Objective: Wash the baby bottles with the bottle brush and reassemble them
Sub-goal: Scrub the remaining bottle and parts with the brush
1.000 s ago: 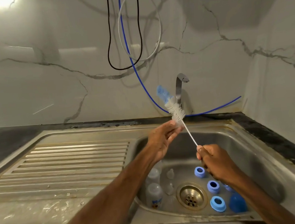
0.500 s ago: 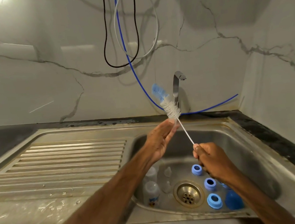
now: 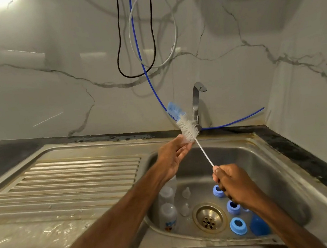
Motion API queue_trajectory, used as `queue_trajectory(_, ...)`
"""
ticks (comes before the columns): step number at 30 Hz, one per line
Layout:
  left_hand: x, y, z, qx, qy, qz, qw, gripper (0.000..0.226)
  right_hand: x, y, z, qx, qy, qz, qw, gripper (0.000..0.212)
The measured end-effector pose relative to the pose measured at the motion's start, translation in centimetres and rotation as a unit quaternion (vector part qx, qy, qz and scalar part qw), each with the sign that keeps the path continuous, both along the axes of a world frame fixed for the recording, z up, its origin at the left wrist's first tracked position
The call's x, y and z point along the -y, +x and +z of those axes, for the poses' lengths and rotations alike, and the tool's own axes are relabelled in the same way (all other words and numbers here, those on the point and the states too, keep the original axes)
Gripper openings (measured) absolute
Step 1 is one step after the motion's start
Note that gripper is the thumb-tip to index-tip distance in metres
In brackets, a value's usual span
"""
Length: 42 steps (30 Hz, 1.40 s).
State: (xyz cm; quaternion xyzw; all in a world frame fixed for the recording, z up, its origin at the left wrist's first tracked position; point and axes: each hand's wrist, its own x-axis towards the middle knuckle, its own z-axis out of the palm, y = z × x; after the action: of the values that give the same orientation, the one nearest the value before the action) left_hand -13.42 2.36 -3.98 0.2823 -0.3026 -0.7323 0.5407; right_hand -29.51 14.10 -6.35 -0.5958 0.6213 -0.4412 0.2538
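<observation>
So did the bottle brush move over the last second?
No. The bottle brush bristles still sit just left of the faucet base, tilted the same way.

in the sink basin (image 3: 265,165), the bottles (image 3: 168,217) sit at 9 to 10 o'clock of the drain (image 3: 209,217), two teats (image 3: 186,192) at 10 to 11, screw rings (image 3: 238,225) from 1 round to 4, and a cap (image 3: 258,225) beside the ring at 4. the drainboard (image 3: 73,181) lies at the basin's 9 o'clock, the tap (image 3: 196,99) behind it at 12.
</observation>
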Motion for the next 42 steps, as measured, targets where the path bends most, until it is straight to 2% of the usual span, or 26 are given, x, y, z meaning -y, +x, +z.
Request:
queue_trajectory(4,-0.8,-0.9,0.2,0.016,-0.058,-0.055,0.997,0.03,0.0,-0.1,0.3,0.027,-0.014,-0.018,0.999,0.042)
queue_trajectory(7,-0.8,-0.9,-0.2,0.03,-0.049,-0.05,0.997,0.024,0.0,0.0,0.3,-0.004,-0.019,-0.011,1.0,0.043)
queue_trajectory(11,-0.4,0.0,0.0,0.044,-0.032,-0.019,0.998,0.035,0.0,-0.2,0.5,0.042,-0.004,-0.002,0.999,0.041)
queue_trajectory(17,0.6,0.9,-0.3,0.018,0.002,0.107,0.994,0.027,-0.1,0.3,-0.1,-0.002,0.0,0.017,1.0,0.043)
queue_trajectory(23,-1.0,-1.2,0.0,0.012,-0.046,-0.028,0.998,0.033,0.6,0.0,0.5,0.023,-0.007,-0.027,0.999,0.043)
queue_trajectory(29,1.1,1.1,-0.1,0.005,0.002,0.104,0.995,0.025,0.0,0.3,-0.2,-0.031,0.012,0.022,0.999,0.044)
queue_trajectory(32,-0.3,0.4,0.0,0.055,-0.027,0.021,0.998,0.026,0.3,0.4,0.2,-0.016,-0.002,-0.001,1.0,0.044)
queue_trajectory(34,-1.3,-1.2,0.3,0.054,-0.046,-0.038,0.997,0.03,0.4,0.3,0.7,0.023,-0.003,-0.019,1.0,0.042)
queue_trajectory(37,-0.7,-1.2,0.9,0.014,-0.035,-0.005,0.999,0.025,0.1,0.3,0.6,0.04,0.006,-0.013,0.999,0.041)
queue_trajectory(40,0.6,0.7,0.3,0.003,0.001,0.048,0.999,0.023,-0.3,0.2,0.0,-0.012,0.024,0.012,1.0,0.043)
queue_trajectory(42,-0.2,0.8,0.2,0.02,-0.016,0.004,1.0,0.027,0.0,0.3,0.1,-0.004,0.024,0.005,1.0,0.043)
